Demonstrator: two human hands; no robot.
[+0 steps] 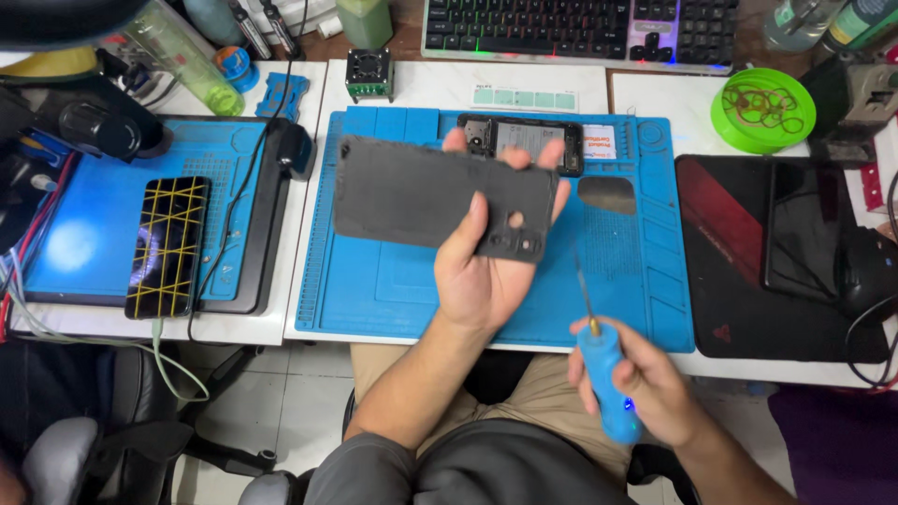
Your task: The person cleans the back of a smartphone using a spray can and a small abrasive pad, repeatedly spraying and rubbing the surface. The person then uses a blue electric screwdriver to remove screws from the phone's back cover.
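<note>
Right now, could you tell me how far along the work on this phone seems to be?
Done: the back cover is off, held up in the left hand. In hand: the right hand grips a blue-handled tool, its thin tip raised. Left: the opened phone lies uncovered on the blue mat, not yet closed.

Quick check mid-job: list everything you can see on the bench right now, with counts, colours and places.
back cover: 1, dark grey, in left hand
opened phone: 1, black, top of centre mat
repair mat: 2, blue, centre and left
banded phone: 1, black with yellow bands, left mat
keyboard: 1, black, top
dish of rubber bands: 1, green, top right
mouse pad: 1, black-red, right
left hand: holds cover
right hand: holds blue-handled tool
</note>
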